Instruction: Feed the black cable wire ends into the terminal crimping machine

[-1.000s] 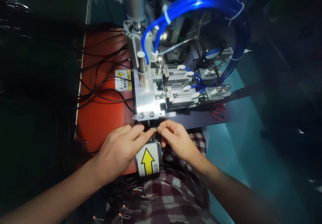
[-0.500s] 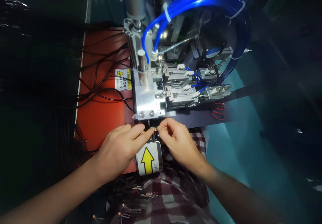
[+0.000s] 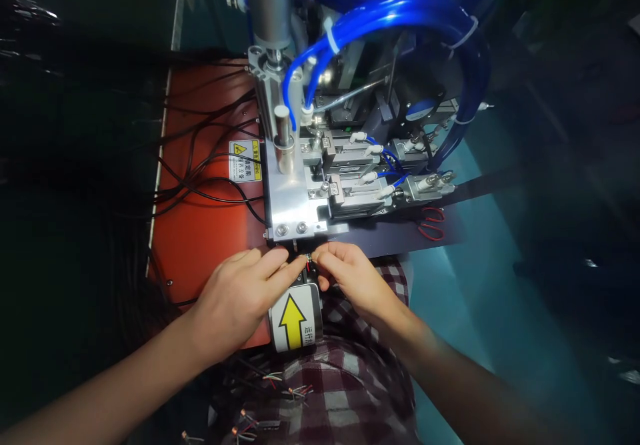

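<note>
Several thin coloured wires (image 3: 309, 260), red and green among them, stand between my fingertips at the front edge of the machine. My left hand (image 3: 243, 295) reaches in from the left, palm down, its fingers closed at the wires' left side. From the right, my right hand (image 3: 350, 273) pinches the wires between thumb and forefinger. Just below them is a rounded cover (image 3: 295, 318) with a yellow arrow label. The fingers hide most of what lies between them, including any cable the wires come from.
A metal press unit (image 3: 290, 191) with blue air hoses (image 3: 400, 11) rises directly behind my hands. Black cables (image 3: 200, 158) cross the orange plate (image 3: 200, 245) at left. Stripped cable ends (image 3: 245, 425) lie near my lap. Red-handled scissors (image 3: 431, 223) lie at right.
My right hand has shifted slightly, its lower fingers now showing beneath the pinch. The left hand stays almost still. The view has tilted a little.
</note>
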`<act>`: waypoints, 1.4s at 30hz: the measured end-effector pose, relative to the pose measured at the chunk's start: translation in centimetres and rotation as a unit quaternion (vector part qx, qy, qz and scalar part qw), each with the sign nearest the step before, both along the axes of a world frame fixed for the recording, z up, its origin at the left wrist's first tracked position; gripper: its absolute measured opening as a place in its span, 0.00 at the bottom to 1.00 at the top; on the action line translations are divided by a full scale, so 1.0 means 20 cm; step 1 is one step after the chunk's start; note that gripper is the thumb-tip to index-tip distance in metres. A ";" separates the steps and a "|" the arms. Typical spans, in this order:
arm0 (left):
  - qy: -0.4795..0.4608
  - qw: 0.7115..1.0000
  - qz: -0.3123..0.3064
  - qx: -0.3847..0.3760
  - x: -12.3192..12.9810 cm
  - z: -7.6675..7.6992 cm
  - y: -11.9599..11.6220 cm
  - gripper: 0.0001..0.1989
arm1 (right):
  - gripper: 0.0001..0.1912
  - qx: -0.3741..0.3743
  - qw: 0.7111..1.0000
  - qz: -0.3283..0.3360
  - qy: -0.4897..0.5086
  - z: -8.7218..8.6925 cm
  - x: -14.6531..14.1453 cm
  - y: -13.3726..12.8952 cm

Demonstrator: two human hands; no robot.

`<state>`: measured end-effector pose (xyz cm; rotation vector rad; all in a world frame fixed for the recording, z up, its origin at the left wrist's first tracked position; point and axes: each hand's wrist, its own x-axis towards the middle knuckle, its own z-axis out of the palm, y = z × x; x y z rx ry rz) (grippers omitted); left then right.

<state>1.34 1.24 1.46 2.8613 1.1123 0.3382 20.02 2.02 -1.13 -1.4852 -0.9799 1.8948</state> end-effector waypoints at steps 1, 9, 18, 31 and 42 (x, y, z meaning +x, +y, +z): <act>-0.002 1.000 0.001 0.002 0.00 0.00 0.00 0.17 | 0.08 0.000 1.000 -0.003 -0.001 0.00 0.00 0.00; -0.086 0.994 0.023 -0.065 -0.01 -0.02 0.00 0.12 | 0.10 0.040 0.999 0.005 -0.008 -0.01 0.03 -0.01; -0.079 0.996 0.006 -0.029 -0.03 -0.02 -0.01 0.11 | 0.07 0.142 0.980 -0.122 -0.069 -0.02 -0.06 -0.05; -0.076 0.997 0.006 -0.001 -0.01 -0.02 0.00 0.11 | 0.07 0.195 0.972 -0.093 -0.094 -0.04 -0.05 -0.07; -0.076 0.997 0.014 -0.017 -0.01 -0.02 -0.01 0.10 | 0.06 0.224 0.967 -0.089 -0.078 -0.06 -0.03 -0.09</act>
